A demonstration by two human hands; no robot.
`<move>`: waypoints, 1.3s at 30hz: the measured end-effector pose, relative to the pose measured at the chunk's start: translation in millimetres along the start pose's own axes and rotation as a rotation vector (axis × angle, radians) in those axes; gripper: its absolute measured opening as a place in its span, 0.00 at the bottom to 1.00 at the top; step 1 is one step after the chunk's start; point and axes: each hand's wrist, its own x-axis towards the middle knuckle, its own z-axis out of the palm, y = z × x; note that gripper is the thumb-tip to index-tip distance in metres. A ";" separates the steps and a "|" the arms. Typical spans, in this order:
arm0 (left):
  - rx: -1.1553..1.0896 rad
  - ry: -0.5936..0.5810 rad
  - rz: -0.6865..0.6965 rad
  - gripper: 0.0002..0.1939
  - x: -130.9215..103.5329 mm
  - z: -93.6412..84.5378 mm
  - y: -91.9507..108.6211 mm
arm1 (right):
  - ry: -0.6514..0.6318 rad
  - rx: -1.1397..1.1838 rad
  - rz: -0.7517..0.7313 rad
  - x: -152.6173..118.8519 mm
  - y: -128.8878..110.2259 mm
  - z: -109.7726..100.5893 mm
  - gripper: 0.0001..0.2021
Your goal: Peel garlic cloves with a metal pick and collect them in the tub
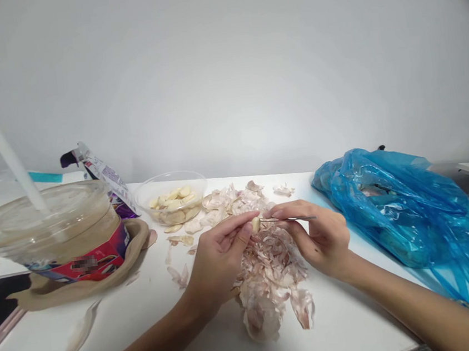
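Observation:
Between the thumb and fingers of my left hand [221,252] is a pale garlic clove [256,225]. My right hand [318,236] pinches a thin, grey metal tool [301,218], whose tip meets the right side of the clove; its exact kind I cannot make out. Both hands are raised over a heap of garlic skins [271,283], pinkish white and papery, spread across the white table [163,339]. Behind my left hand a clear plastic bowl [170,176] contains several peeled garlic cloves [174,199].
At left, a large lidded drink cup [76,225] with a white straw [10,160] sits in a brown cardboard holder [137,247]. A purple and white packet [109,180] leans behind it. On the right lies a blue plastic bag [397,208]. A grey wall [249,73] rises behind the table.

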 end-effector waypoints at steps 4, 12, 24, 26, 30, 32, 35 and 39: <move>-0.014 -0.010 0.001 0.12 -1.2 -0.6 0.7 | 0.001 0.000 -0.006 0.3 0.1 -0.6 0.16; 0.008 -0.016 0.001 0.12 -0.9 -1.1 -1.7 | -0.006 -0.007 -0.015 0.2 0.8 -0.7 0.16; -0.002 -0.023 0.007 0.12 0.3 -1.2 -2.5 | 0.006 0.001 -0.030 -0.5 1.4 0.1 0.18; -0.009 -0.024 0.000 0.12 0.4 -1.4 -3.0 | 0.002 0.009 -0.026 -0.7 1.2 -0.2 0.18; -0.007 -0.018 0.009 0.11 0.4 -1.6 -3.0 | -0.004 0.015 -0.020 -0.6 0.8 -0.7 0.17; 0.005 -0.013 0.013 0.11 0.3 -1.7 -2.3 | -0.003 0.015 -0.023 -0.4 0.7 -0.8 0.17; 0.019 -0.014 0.010 0.12 0.2 -1.9 -1.5 | -0.025 0.009 -0.016 -0.1 0.8 -0.9 0.16; 0.033 -0.007 0.014 0.12 0.8 -2.4 -2.5 | -0.034 -0.001 -0.004 0.4 0.7 -1.0 0.15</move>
